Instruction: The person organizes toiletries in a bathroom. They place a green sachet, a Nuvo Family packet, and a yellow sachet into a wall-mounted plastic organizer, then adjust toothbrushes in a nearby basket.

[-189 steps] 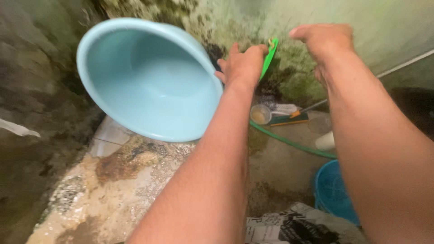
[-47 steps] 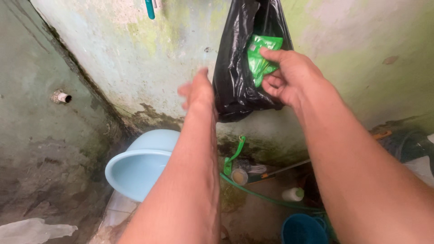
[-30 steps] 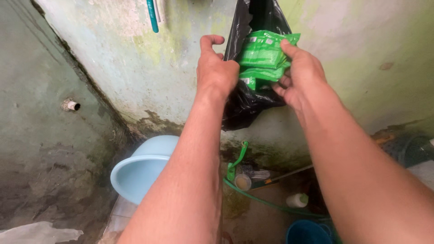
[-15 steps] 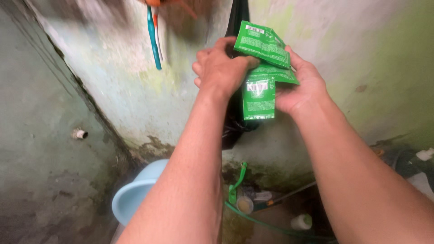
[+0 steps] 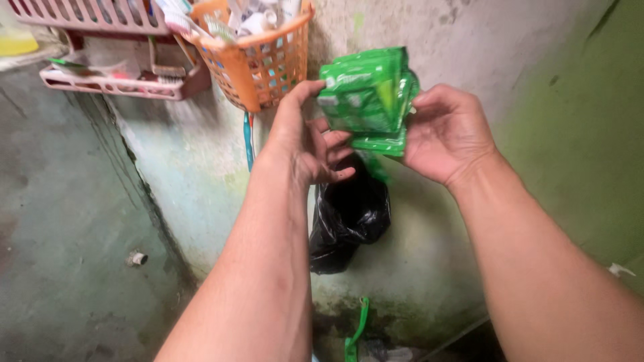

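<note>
Both hands are raised in front of the wall, holding a strip of green sachets. My left hand pinches the strip's left edge with thumb and fingertips. My right hand grips its right side, with more folded green sachets under the palm. Just below the hands a black plastic bag hangs against the wall.
An orange plastic basket full of small tubes hangs on the wall at upper left, next to a pink rack. A teal toothbrush hangs under the basket. A green brush handle stands low by the stained wall.
The view has tilted upward, so the baskets appear and the blue basin has left the frame. Both hands lifted the green sachets out of the black bag to above it.
</note>
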